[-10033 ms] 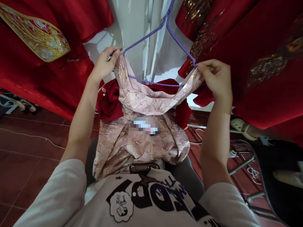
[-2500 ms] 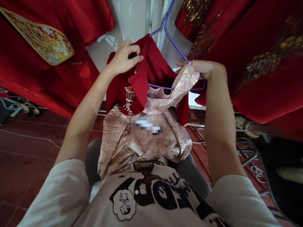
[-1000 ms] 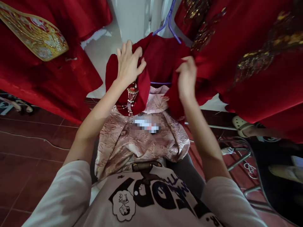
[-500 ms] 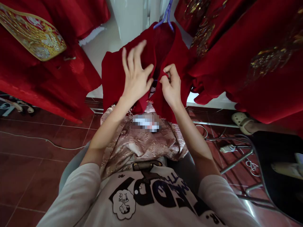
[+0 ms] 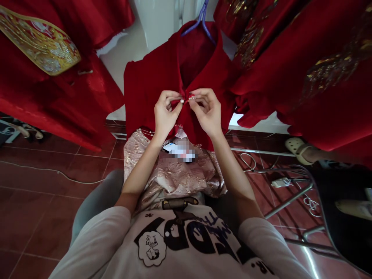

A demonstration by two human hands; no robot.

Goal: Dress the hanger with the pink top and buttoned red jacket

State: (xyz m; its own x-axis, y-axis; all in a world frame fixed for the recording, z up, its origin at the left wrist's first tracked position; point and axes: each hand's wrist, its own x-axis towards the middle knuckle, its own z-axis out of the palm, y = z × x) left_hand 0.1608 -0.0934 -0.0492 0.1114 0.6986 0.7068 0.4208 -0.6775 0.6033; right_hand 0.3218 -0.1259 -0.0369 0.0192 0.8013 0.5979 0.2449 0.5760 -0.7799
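The plain red garment (image 5: 154,73) hangs from a purple hanger (image 5: 202,12), neckline V-shaped, 2 front edges meeting below.

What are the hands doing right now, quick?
Left hand: closed, pinching the red jacket at the front.
Right hand: closed, pinching the red jacket there too.

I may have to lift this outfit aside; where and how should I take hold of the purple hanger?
Probably pinch the purple hanger near its top, where the two arms come together, reaching from the front. That stretch is bare and slim, while the lower parts run inside the red jacket, whose front the left hand and right hand are pinching.
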